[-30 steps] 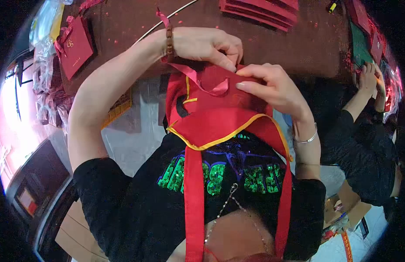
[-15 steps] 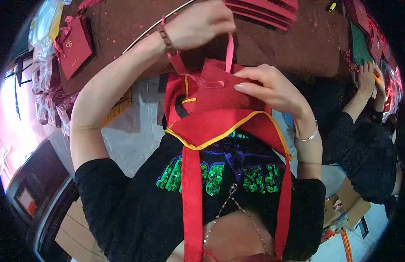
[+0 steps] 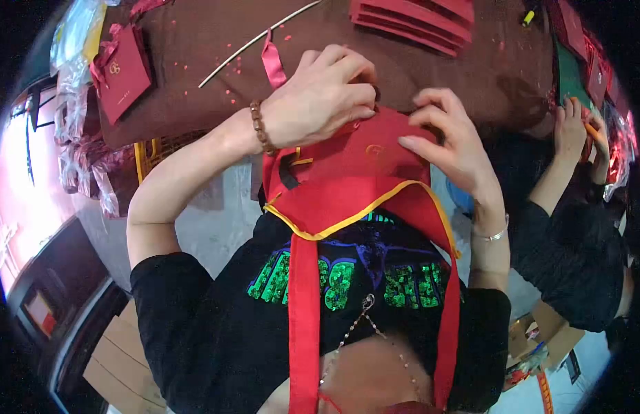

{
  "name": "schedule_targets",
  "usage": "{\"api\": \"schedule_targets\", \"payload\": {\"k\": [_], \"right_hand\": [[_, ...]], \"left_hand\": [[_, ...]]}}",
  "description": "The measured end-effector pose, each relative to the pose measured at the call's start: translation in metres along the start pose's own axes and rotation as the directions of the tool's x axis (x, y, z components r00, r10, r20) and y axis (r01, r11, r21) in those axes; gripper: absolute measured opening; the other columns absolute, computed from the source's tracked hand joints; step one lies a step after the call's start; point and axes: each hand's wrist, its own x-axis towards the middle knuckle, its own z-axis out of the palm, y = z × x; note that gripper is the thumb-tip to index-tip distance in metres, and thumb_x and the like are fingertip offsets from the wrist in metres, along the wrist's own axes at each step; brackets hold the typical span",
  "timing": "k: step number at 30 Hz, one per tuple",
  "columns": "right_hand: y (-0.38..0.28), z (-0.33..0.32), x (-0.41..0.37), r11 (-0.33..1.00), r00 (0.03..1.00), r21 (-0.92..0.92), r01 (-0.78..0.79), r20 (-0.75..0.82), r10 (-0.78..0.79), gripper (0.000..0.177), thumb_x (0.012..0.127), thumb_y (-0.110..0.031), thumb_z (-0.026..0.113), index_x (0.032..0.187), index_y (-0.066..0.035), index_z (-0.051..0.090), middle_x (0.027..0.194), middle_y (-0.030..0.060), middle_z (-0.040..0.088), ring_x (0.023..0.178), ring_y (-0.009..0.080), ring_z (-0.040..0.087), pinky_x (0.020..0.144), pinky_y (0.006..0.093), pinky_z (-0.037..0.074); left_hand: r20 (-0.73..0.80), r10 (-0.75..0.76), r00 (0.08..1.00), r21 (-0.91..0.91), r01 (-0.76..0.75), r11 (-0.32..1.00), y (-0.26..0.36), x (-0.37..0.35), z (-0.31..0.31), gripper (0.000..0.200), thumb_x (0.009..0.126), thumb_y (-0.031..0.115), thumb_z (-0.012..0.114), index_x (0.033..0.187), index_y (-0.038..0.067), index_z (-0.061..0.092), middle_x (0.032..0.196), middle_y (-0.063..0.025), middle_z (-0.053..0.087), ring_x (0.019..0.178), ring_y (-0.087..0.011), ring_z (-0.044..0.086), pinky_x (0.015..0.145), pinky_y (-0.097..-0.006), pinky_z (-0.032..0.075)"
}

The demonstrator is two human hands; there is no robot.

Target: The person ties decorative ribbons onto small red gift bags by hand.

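A dark red folded card or bag (image 3: pixel 392 131) with a small gold emblem lies over my lap, against the red apron (image 3: pixel 333 203) with yellow trim. My left hand (image 3: pixel 327 96), beaded bracelet on its wrist, is closed at the card's top edge, its fingertips pinching what looks like the pink ribbon. A length of that pink ribbon (image 3: pixel 272 62) sticks out behind the hand onto the table. My right hand (image 3: pixel 451 138) is at the card's right side, fingers bent and thumb apart from them. The fingertips of the left hand partly hide the ribbon.
Stacked red cards or bags (image 3: pixel 416 24) lie on the brown-covered table (image 3: pixel 223 110), near a thin pale rod (image 3: pixel 258 43). A finished-looking red bag (image 3: pixel 123 76) with ribbon stands at left. Another person's hands (image 3: pixel 572 131) work at the right, beside a green sheet (image 3: pixel 570 72).
My left hand has come down from above to the card's top edge, drawing the ribbon along. My right hand has loosened from the card and shifted slightly right. The gold emblem now shows.
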Motion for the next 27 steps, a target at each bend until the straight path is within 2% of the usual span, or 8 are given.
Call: {"api": "schedule_targets", "payload": {"k": [5,6,11,15,17,19,21,27], "right_hand": [[0.018,0.002,-0.028,0.843,0.946,0.43,-0.323,0.12,0.301,0.022,0.081,-0.015,0.065,0.097,-0.001,0.057,0.104,0.0065,0.055,0.094,0.012,0.052,0.081,0.0241,0.042],[0.012,-0.001,-0.029,0.634,0.816,0.516,-0.576,0.314,0.486,0.021,0.085,-0.013,0.062,0.102,-0.003,0.057,0.093,0.0007,0.059,0.083,0.0063,0.054,0.073,0.021,0.044],[0.018,0.017,-0.028,0.536,0.83,0.665,-0.52,0.246,0.5,0.02,0.086,-0.013,0.061,0.104,-0.004,0.057,0.087,-0.002,0.06,0.075,0.0032,0.054,0.066,0.0188,0.044],[0.023,0.024,-0.027,0.617,0.854,0.62,-0.485,0.184,0.486,0.021,0.086,-0.013,0.061,0.104,-0.004,0.057,0.087,-0.0015,0.06,0.075,0.003,0.053,0.066,0.0182,0.043],[0.023,0.025,-0.024,0.643,0.856,0.594,-0.483,0.165,0.49,0.021,0.086,-0.014,0.061,0.104,-0.003,0.057,0.087,-0.0014,0.06,0.075,0.003,0.053,0.066,0.018,0.043],[0.019,0.031,-0.017,0.661,0.854,0.571,-0.487,0.153,0.497,0.021,0.086,-0.014,0.061,0.104,-0.003,0.057,0.087,-0.0012,0.06,0.076,0.0031,0.053,0.067,0.0178,0.043],[0.012,0.037,-0.003,0.671,0.889,0.602,-0.433,0.163,0.427,0.021,0.087,-0.014,0.06,0.104,-0.003,0.057,0.086,-0.0014,0.06,0.075,0.0028,0.053,0.067,0.0173,0.043],[0.01,0.041,0.008,0.688,0.895,0.576,-0.441,0.225,0.385,0.021,0.089,-0.014,0.057,0.107,-0.003,0.056,0.083,-0.0021,0.059,0.072,0.0019,0.052,0.065,0.0176,0.043]], "left_hand": [[-0.143,0.031,0.989,0.133,-0.012,0.991,-0.024,-0.008,-0.012,0.02,0.084,0.032,0.056,0.082,0.013,0.063,0.091,-0.0059,0.057,0.088,-0.0247,0.055,0.072,-0.0399,0.042],[-0.211,-0.189,0.959,0.229,0.237,0.944,-0.029,-0.011,-0.026,0.023,0.084,0.034,0.056,0.079,0.012,0.062,0.085,-0.0066,0.058,0.081,-0.025,0.057,0.067,-0.0404,0.042],[-0.244,-0.466,0.851,0.664,0.497,0.559,-0.063,-0.035,-0.027,0.03,0.084,0.037,0.057,0.072,0.01,0.058,0.07,-0.006,0.057,0.068,-0.024,0.059,0.059,-0.0398,0.041],[-0.34,-0.279,0.898,0.581,0.434,0.689,-0.068,-0.034,-0.022,0.023,0.081,0.031,0.063,0.076,0.009,0.058,0.069,-0.0056,0.059,0.064,-0.0233,0.061,0.058,-0.0384,0.043],[-0.337,-0.535,0.775,-0.056,0.551,0.833,-0.066,-0.035,-0.028,0.017,0.082,0.025,0.063,0.086,0.009,0.06,0.077,-0.0065,0.063,0.066,-0.0234,0.062,0.06,-0.0351,0.046],[-0.263,-0.574,0.775,-0.033,0.588,0.808,-0.054,-0.03,-0.037,0.014,0.082,0.016,0.063,0.092,0.006,0.059,0.083,-0.006,0.065,0.07,-0.0183,0.062,0.063,-0.0291,0.048],[-0.135,-0.652,0.746,-0.713,0.384,0.587,-0.023,-0.024,-0.044,0.012,0.082,0.011,0.063,0.088,0.001,0.058,0.081,-0.0043,0.064,0.07,-0.0126,0.061,0.063,-0.026,0.048],[-0.206,-0.275,0.939,-0.212,0.232,0.949,0.023,-0.015,-0.01,0.015,0.078,0.005,0.061,0.092,0.003,0.062,0.081,-0.0127,0.064,0.075,-0.0262,0.063,0.067,-0.0313,0.05]]}}
